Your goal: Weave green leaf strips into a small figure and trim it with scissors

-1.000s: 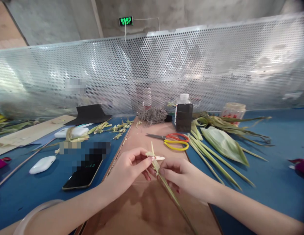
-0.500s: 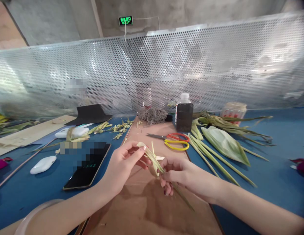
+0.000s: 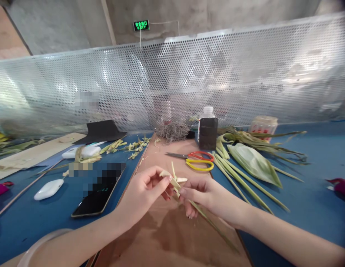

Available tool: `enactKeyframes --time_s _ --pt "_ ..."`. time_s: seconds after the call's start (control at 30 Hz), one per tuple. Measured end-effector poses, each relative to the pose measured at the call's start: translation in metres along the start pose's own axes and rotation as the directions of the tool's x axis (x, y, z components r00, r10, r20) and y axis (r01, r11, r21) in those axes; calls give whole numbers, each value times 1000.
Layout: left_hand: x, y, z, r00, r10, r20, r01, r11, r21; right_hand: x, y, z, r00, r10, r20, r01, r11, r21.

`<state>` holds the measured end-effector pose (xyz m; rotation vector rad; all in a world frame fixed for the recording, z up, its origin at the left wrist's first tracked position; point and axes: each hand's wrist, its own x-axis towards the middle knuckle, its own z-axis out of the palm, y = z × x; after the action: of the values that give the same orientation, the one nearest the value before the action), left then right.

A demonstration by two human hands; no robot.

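Note:
Over the brown board (image 3: 161, 237), my left hand (image 3: 150, 189) pinches the pale, broad end of a folded leaf strip (image 3: 175, 181) between thumb and fingers. My right hand (image 3: 201, 194) is closed on the same strip close by, thumb on top. A thin green tail of it (image 3: 216, 227) trails from under the right hand toward the lower right. Short pale ends stick up and sideways between the two hands; how they are folded or joined is partly hidden by the fingers. Just beyond the hands lie scissors (image 3: 198, 160) with one red and one yellow handle.
A dark-liquid bottle (image 3: 208, 131) and tangled grey cord (image 3: 173, 131) stand behind the scissors. Green leaves (image 3: 255, 165) and a clear jar (image 3: 262, 126) are at right. At left lie a phone (image 3: 101, 194), a white case (image 3: 48, 189) and leaf scraps (image 3: 137, 146). Perforated metal panel (image 3: 189, 74) closes the back.
My hands have come closer together. The right hand has slid up the strip toward the left hand, and more of the green tail now trails below it.

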<state>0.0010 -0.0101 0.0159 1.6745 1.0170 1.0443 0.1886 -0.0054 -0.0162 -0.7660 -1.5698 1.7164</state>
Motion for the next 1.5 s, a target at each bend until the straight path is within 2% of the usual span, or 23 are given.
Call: enactKeyframes --time_s 0.13,0.27,0.4,0.57,0.67,0.93,1.27,1.5 --pt "-2 -3 -1 998 22 57 -22 1000 -1 0 -1 3 1000 3 -21 -2 999 42" --pt "-3 -6 -1 990 -91 111 88 996 31 1 0 3 1000 -1 -31 2 1000 21" --pt "-5 -8 0 977 -149 153 137 987 88 0 -3 5 1000 -18 -2 18 999 -28" --pt "-4 -4 0 943 -230 239 229 973 33 -2 -4 2 999 11 34 -9 997 -77" --pt "-2 -3 0 938 -250 241 261 965 -14 -2 -3 -2 999 7 49 -2 995 -98" --pt "-1 -16 1 881 -357 310 397 915 -75 -3 -10 3 997 26 72 -13 985 -171" --pt "-1 -10 0 900 -312 304 368 918 -148 -3 -10 -5 973 63 224 -41 994 -103" --pt "-1 -9 -5 938 -265 224 308 932 -188 -5 -11 -11 963 83 257 -87 996 3"
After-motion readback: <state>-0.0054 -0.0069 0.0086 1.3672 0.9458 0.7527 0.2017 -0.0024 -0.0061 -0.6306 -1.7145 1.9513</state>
